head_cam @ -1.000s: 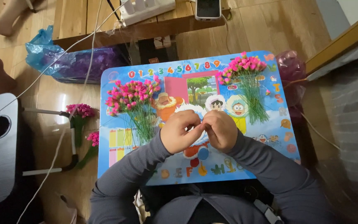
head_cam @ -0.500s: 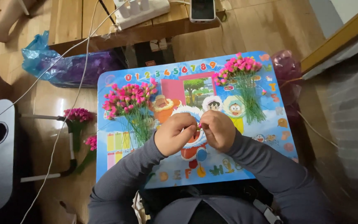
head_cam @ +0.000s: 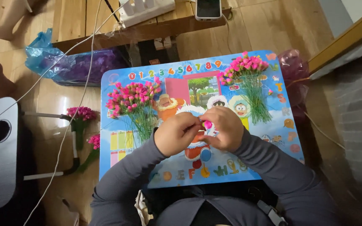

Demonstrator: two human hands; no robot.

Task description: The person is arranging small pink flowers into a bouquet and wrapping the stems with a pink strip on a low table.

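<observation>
Setting: wooden floor seen from above, with a small blue children's table point(head_cam: 118, 167) printed with cartoon figures, numerals and letters; the person sits at its near edge, grey sleeves reaching over it.
Left hand point(head_cam: 177, 134): curled nearly closed over the table's middle, fingertips pinched at one side of a small pink flower bud point(head_cam: 207, 124).
Right hand point(head_cam: 225, 129): likewise curled, fingertips meeting the left's at the same bud; the two hands touch, so the bud is pinned between them, just above the tabletop. How firmly either hand grips it I cannot tell.
Why held so: the bud is tiny, and a two-handed pinch close to the body looks like the steadiest way to work on it.
Left flower pile point(head_cam: 135, 100): a bunch of pink-headed, green-stemmed flowers lying just beyond the left hand, stems pointing toward the person.
Right flower pile point(head_cam: 250, 77): a second bunch near the far right corner, stems trailing toward the right hand; both piles seem placed within easy reach of either side.
Edges: the right pile sits close to the table's far and right edges; the left pile lies further in.
Open room: bare tabletop shows between the piles and along the near edge, on either side of the forearms.
Floor nearby: loose pink flowers point(head_cam: 82, 115) left of the table, a blue plastic bag point(head_cam: 51, 58) beyond them, and white cables point(head_cam: 70, 121) crossing the boards.
Far side: a wooden bench point(head_cam: 89, 16) carrying a white power strip point(head_cam: 145, 8) and a phone point(head_cam: 208, 8).
</observation>
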